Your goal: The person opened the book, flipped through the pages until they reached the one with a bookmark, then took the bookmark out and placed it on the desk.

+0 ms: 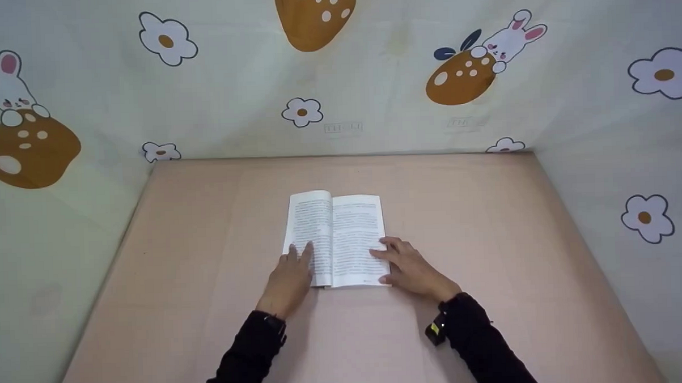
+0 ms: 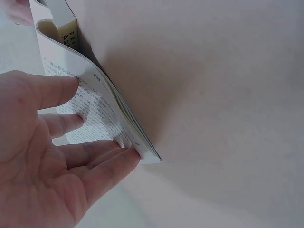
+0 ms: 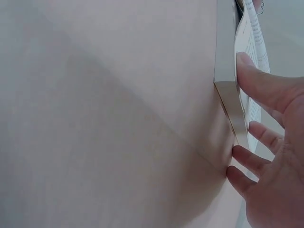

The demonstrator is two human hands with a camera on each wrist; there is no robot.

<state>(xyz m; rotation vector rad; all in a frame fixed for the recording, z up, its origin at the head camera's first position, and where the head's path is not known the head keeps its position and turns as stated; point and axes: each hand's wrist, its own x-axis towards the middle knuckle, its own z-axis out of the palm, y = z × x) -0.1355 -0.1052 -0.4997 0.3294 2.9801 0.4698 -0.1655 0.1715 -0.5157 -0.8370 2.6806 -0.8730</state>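
A paperback book (image 1: 358, 236) lies spread on the tabletop, printed pages facing up. Its left pages bulge near the spine. My left hand (image 1: 287, 278) rests on the lower left page with fairly straight, spread fingers; in the left wrist view its fingertips (image 2: 78, 116) touch the print. At the lower right edge of the book is my right hand (image 1: 414, 270), fingers apart. The right wrist view has its thumb (image 3: 259, 85) against the page edges near the bottom corner, while other fingertips touch the side of the thick page block (image 3: 232, 107).
The pinkish tabletop (image 1: 206, 219) reaches back to a pale wall covering (image 1: 230, 104) printed with flowers and rabbits, which also rises at both sides. Dark sleeves (image 1: 244, 353) cover both forearms. A small black device (image 1: 435, 331) sits at the right wrist.
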